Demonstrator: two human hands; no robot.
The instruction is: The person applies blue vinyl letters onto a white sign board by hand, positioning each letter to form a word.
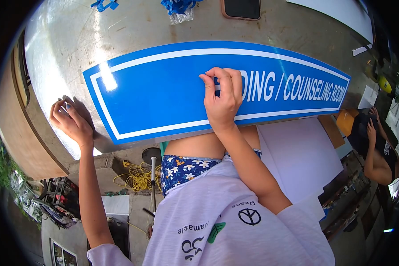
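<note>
A long blue sign (164, 95) with a white border lies on the metal table in front of me. White letters (292, 86) on its right part read "DING / COUNSELING ROOM"; my hand covers the letters before them, and the left part is plain blue. My right hand (224, 99) is over the middle of the sign, thumb and fingertips drawn together in a pinch. Whether anything small is between them I cannot make out. My left hand (73, 123) is beside the sign's left end at the table, its fingers loosely bent and apart, holding nothing.
A phone (241, 9) and bunched blue scraps (179, 6) lie at the table's far side, with another blue scrap (104, 5) further left. White sheets (297, 155) are at my right. Yellow cord (135, 176) lies on the floor. Another person (379, 150) is at the far right.
</note>
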